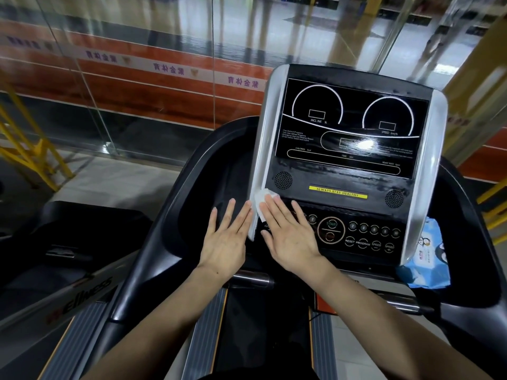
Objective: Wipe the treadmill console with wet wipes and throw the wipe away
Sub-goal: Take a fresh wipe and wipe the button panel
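Wipe (262,200), thin, limp & damp, lies at console (348,171) lower-left edge under right hand (290,237) w/ fingers straight, pressing flat; probably best pinched by 1 free corner; left hand (225,242) spread, empty.
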{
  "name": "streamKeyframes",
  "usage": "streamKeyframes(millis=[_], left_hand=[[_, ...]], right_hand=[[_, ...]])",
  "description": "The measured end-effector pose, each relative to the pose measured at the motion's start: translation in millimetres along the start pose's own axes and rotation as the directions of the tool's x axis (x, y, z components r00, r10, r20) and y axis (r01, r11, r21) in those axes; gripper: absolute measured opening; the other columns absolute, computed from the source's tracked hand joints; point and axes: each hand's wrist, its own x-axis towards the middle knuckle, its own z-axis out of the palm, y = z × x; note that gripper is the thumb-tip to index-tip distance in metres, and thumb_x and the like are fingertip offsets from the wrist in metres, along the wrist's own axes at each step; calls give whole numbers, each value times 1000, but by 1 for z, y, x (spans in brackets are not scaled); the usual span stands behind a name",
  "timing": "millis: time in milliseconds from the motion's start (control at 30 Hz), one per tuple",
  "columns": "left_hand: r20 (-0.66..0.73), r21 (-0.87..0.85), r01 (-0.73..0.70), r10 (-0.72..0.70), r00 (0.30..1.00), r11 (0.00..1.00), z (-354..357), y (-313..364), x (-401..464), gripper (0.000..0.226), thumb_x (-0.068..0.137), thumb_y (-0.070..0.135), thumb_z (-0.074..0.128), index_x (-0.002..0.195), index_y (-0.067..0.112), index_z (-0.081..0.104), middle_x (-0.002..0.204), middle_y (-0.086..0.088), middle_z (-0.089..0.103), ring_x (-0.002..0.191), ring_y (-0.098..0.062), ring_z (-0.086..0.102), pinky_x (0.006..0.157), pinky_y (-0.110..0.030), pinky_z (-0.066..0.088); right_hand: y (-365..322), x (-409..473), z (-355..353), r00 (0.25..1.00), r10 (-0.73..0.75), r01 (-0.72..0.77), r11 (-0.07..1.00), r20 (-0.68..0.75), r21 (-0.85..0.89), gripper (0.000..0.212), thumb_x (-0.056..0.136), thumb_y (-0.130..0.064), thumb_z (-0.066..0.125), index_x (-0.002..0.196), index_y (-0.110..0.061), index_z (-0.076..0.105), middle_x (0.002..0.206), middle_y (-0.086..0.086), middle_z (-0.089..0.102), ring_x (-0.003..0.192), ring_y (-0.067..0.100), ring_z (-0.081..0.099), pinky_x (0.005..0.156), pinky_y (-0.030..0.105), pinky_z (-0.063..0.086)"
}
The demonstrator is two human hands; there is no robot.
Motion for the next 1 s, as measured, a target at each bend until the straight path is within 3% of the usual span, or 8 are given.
streamKeyframes(millis=[233, 333, 567, 867, 1000], left_hand=[[18, 27, 28, -29, 999, 999, -1, 5, 0, 80, 100, 18, 37, 164, 18, -11, 171, 7, -24, 157, -30, -23, 127, -59, -5], [26, 25, 32, -33, 999, 999, -3, 6, 0, 79, 101, 20, 36, 164, 18, -11, 170, 7, -25, 157, -29, -24, 127, -59, -5], [2, -25, 30, -30, 1000, 999, -5, 8, 0, 77, 102, 19, 37, 161, 19, -12, 171, 7, -19, 157, -27, -24, 128, -56, -6], [12, -6, 33, -33, 999, 999, 1, 11, 6, 82, 101, 19, 40, 162, 19, -16, 169, 7, -29, 156, -27, -25, 128, -57, -7], [2, -32, 34, -34, 999, 999, 2, 8, 5, 84, 101, 18, 44, 164, 21, -11, 169, 9, -26, 158, -27, -19, 128, -57, -4]], right_hand=[[33, -51, 6, 988, 156, -155, 987, 5, -28, 66, 107, -42, 34, 163, -8, 28, 174, 11, 18, 162, 23, 11, 129, 52, 18], [22, -36, 0, 992, 124, -123, 992, 17, -34, 65, 108, -42, 34, 160, -3, 33, 171, 16, 25, 161, 27, 16, 129, 52, 18], [-8, 2, -1, 999, 8, -9, 1000, 43, 20, 68, 109, -46, 20, 166, -9, 16, 175, 6, 5, 163, 19, -3, 132, 47, 6], [33, -49, 10, 988, 157, -157, 987, 9, 33, 68, 110, -51, 30, 167, -15, 18, 176, 2, 7, 162, 13, 4, 131, 50, 14], [25, -38, 11, 994, 109, -110, 992, 9, 62, 69, 110, -50, 31, 165, -10, 21, 174, 7, 14, 163, 19, 6, 131, 49, 14]])
